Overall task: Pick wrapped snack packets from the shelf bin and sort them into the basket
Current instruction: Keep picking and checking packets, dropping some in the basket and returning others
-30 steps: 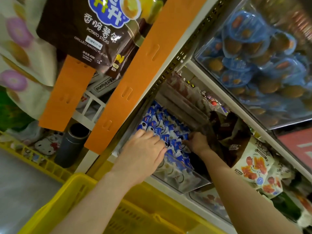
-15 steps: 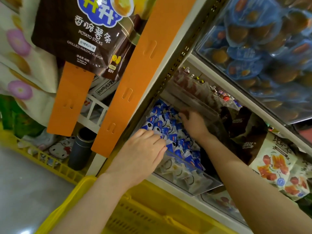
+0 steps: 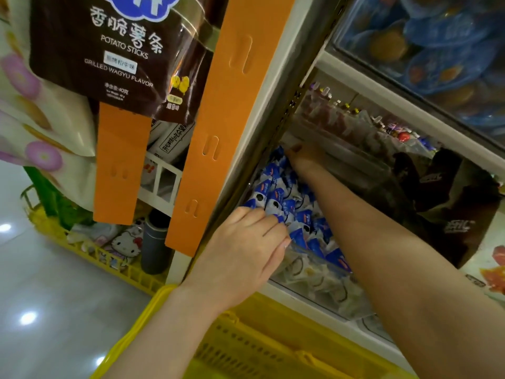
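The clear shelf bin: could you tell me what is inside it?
Blue snack packets fill the bin, the left hand on near ones, the right hand farther back. What lies beneath them is hidden.

— What is showing blue and white at the centre of the frame?
— The snack packets (image 3: 276, 198). Along the bottom edge, the basket (image 3: 259, 346) is showing bright yellow.
— And what is showing at the upper left?
— A dark brown potato sticks bag (image 3: 109, 64) is showing white lettering, and plain orange strips (image 3: 226, 105) are running beside it.
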`<state>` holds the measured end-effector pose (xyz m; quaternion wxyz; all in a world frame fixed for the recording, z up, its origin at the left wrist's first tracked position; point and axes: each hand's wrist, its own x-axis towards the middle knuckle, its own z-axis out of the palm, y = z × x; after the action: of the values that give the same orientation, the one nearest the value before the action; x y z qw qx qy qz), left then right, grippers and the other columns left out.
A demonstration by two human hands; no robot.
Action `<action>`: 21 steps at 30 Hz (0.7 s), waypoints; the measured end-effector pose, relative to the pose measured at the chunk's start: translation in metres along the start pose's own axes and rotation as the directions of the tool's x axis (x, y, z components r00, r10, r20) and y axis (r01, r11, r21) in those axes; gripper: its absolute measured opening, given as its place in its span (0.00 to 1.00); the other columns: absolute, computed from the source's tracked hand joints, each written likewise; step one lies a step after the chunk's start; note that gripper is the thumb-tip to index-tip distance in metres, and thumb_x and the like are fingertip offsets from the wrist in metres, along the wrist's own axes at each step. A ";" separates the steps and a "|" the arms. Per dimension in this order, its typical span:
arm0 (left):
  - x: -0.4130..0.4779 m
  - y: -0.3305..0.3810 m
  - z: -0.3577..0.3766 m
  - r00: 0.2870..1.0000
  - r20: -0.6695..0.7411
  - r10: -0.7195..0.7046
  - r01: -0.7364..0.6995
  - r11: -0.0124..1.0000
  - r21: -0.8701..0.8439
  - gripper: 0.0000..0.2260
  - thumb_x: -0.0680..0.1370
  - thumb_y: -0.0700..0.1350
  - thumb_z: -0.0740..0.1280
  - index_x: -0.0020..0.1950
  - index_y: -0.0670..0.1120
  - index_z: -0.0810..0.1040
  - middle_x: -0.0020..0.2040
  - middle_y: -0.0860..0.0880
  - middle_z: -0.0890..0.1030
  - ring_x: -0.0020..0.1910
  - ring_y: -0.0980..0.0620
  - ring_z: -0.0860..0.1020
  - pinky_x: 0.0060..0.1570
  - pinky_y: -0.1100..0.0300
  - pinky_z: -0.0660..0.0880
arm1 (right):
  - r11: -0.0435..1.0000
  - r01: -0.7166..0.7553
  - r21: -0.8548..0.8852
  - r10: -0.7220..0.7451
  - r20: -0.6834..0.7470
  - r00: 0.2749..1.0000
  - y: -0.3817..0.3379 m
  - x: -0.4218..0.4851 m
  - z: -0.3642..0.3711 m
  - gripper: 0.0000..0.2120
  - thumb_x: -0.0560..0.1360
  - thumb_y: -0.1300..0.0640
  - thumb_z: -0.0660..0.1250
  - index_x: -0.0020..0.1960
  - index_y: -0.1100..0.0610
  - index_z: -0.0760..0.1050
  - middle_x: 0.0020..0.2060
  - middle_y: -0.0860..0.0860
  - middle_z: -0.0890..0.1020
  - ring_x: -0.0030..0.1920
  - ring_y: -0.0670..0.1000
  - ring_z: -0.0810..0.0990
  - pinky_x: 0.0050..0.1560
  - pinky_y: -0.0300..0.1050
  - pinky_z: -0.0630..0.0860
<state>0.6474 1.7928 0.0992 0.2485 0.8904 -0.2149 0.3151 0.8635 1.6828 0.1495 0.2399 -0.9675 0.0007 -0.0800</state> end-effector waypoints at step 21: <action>-0.021 0.057 -0.044 0.763 0.321 -0.561 0.587 0.393 -0.708 0.13 0.72 0.57 0.63 0.52 0.53 0.73 0.49 0.57 0.77 0.43 0.70 0.76 0.46 0.72 0.71 | 0.715 0.190 0.673 -0.314 0.066 0.947 0.044 -0.219 -0.093 0.10 0.77 0.58 0.64 0.37 0.52 0.77 0.31 0.45 0.79 0.31 0.41 0.76 0.31 0.34 0.74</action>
<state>0.5824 1.7783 0.1323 0.6956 0.7148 -0.0127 0.0715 0.6342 1.6094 0.1766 0.5508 -0.8145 -0.1811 -0.0214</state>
